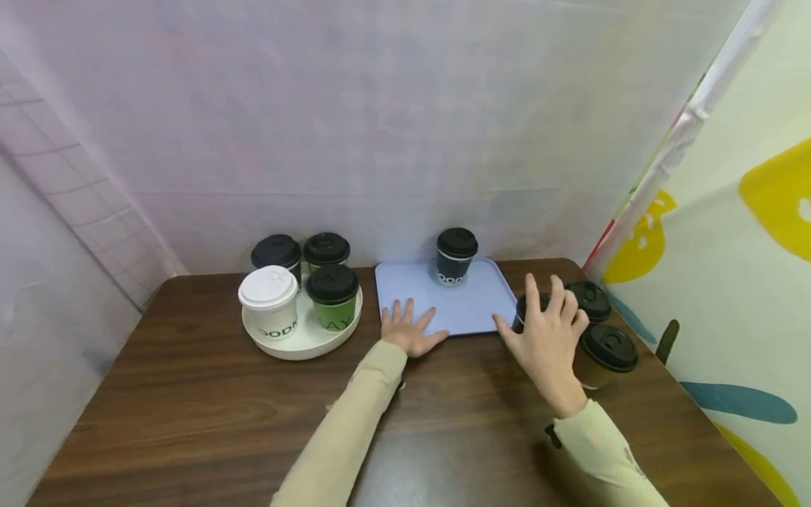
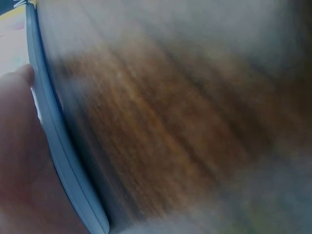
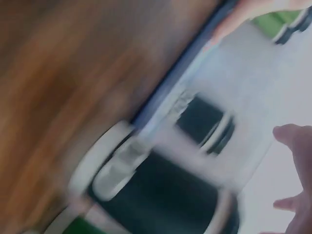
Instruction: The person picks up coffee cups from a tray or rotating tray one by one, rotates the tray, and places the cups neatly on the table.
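Note:
My left hand [image 1: 410,332] lies with spread fingers on the near edge of a light blue rectangular tray [image 1: 405,282]. In the left wrist view its thumb rests along the tray rim [image 2: 48,107]. A dark paper cup [image 1: 456,264] with a black lid stands upright at the back of that tray. My right hand [image 1: 548,338], fingers apart and slightly bent, hovers by another dark cup [image 3: 165,195] at the tray's right side. In the head view the hand partly hides this cup. Nothing is held in the right hand.
Right of the hand stand a black-lidded cup [image 1: 589,301] and a brown cup [image 1: 608,352]. At left, a round white tray [image 1: 304,348] carries several lidded cups, among them a white cup [image 1: 269,303] and a green cup [image 1: 333,299]. A covered wall [image 1: 380,127] borders the table's back.

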A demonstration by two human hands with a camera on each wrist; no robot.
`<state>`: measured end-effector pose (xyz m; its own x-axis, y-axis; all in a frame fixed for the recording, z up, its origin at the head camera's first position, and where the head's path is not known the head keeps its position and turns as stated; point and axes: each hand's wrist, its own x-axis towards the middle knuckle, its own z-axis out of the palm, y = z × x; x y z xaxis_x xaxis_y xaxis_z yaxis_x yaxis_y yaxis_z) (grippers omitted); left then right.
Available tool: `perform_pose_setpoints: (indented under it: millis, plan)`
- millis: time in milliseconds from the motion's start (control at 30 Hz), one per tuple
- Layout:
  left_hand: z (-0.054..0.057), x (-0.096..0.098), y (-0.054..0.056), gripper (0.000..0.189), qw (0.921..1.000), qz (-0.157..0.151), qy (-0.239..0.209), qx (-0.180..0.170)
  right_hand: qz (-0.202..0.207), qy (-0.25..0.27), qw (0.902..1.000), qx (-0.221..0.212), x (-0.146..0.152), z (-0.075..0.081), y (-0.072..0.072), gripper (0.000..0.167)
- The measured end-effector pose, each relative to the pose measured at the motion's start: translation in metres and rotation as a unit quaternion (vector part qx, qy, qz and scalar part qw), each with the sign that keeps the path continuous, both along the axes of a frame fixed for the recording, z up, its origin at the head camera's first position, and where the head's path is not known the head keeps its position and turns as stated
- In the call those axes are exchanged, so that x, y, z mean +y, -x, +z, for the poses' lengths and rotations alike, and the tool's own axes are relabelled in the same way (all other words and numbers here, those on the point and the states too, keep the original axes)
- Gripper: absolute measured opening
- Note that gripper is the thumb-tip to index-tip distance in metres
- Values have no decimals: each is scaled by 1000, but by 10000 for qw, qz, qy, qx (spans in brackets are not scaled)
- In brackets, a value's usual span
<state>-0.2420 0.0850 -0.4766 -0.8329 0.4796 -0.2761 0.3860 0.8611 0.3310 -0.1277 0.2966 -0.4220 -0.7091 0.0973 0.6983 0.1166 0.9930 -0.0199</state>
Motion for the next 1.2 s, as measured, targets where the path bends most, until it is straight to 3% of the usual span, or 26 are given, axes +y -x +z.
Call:
perform_pose_setpoints:
  millis: [100,233,400,533,633,800,1200]
  plan:
    - [-2,1,-4,73,10000,-5,-19,95,487,261,9985,-5,-23,-1,19,85]
    - [-6,4,-14,72,10000,45,-24,50,716,982,9898,-750,-46,-6,65,82]
    - [-15,18,-33,72,10000,-4,-60,21,354,1663,9722,-1612,-41,-8,127,82]
    - [-24,34,-40,73,9999,-106,-94,-50,34,1932,9606,-2000,-22,-8,155,74]
    - [-26,40,-40,74,9999,-133,-109,-21,-32,1922,9574,-2155,-13,-6,161,70]
    - [-12,35,-36,74,9998,-137,-2,119,13,1650,9645,-2060,-17,3,161,71]
    - [1,0,-4,73,9996,64,221,147,434,1771,9646,-1905,-60,14,152,70]
